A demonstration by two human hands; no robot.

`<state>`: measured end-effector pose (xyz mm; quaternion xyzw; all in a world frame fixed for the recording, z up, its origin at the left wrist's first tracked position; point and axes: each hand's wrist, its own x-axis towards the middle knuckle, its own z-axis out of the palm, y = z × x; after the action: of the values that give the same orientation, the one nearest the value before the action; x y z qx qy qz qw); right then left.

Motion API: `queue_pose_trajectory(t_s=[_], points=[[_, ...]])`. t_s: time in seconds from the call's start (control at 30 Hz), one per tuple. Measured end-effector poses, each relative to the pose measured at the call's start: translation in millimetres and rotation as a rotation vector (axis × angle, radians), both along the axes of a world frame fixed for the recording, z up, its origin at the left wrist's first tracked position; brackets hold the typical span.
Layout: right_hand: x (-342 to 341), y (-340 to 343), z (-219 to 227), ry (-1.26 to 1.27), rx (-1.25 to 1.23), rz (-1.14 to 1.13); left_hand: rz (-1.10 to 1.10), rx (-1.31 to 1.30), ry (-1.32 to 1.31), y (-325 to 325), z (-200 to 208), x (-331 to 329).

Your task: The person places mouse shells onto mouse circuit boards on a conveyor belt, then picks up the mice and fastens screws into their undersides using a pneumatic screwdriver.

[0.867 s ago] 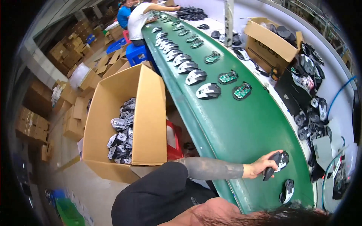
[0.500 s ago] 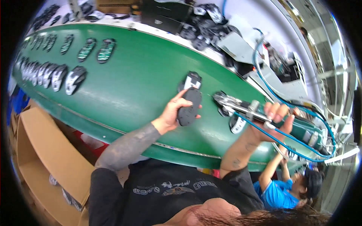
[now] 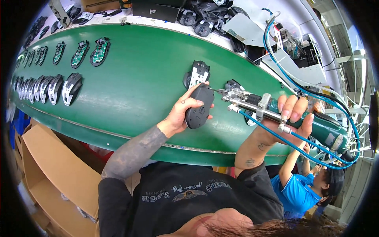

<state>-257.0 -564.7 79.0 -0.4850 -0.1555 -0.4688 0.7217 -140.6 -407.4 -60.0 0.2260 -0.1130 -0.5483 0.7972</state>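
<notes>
In my left hand [image 3: 182, 110] is a black computer mouse [image 3: 199, 107], tilted so its underside shows, with fingers wrapped round its edges. My right hand [image 3: 292, 116] grips a green power screwdriver [image 3: 321, 128] with a metal feeder head and blue air hoses. The driver's tip [image 3: 216, 90] points left and lies at the upper right edge of the mouse; whether it touches a screw is too small to tell. Just beyond sits a silver-and-black mouse [image 3: 198, 74] on the green belt. Another mouse part [image 3: 233, 84] lies partly hidden behind the driver head.
The green conveyor belt [image 3: 134, 79] carries rows of finished-looking mice [image 3: 72, 89] and open mice with green circuit boards [image 3: 99, 52] at left. A cardboard box [image 3: 55, 158] stands lower left. A machine [image 3: 304, 51] is at upper right. A co-worker in blue [image 3: 298, 191] works at right.
The driver's tip has moved left and up to the mouse's edge. The mouse in my left hand has turned to show more of its underside. Mice on the belt have shifted left in view.
</notes>
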Motion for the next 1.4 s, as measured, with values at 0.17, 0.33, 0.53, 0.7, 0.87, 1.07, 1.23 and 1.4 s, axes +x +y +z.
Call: queue_pose_trajectory(t_s=[0.17,0.33,0.53,0.7,0.87,1.07,1.23,1.4], points=[[6,7,3,0.005,-0.068,0.05,0.006,0.011,-0.003,4,-2,3],[2,9,2,-0.003,-0.031,0.007,-0.004,0.012,0.012,6,0,1],[1,7,7,-0.018,-0.048,0.01,-0.03,-0.006,0.023,7,5,1],[1,5,5,-0.025,-0.052,0.032,-0.057,0.004,0.032,8,10,2],[3,7,9,-0.037,-0.042,0.032,-0.005,-0.026,-0.117,7,0,8],[-19,9,21,-0.025,-0.03,0.086,0.333,0.06,0.074,10,9,26],[-5,38,16,0.044,-0.058,0.13,0.398,0.008,0.039,12,16,25],[-3,40,12,0.101,-0.125,0.154,0.398,-0.046,0.028,14,15,26]])
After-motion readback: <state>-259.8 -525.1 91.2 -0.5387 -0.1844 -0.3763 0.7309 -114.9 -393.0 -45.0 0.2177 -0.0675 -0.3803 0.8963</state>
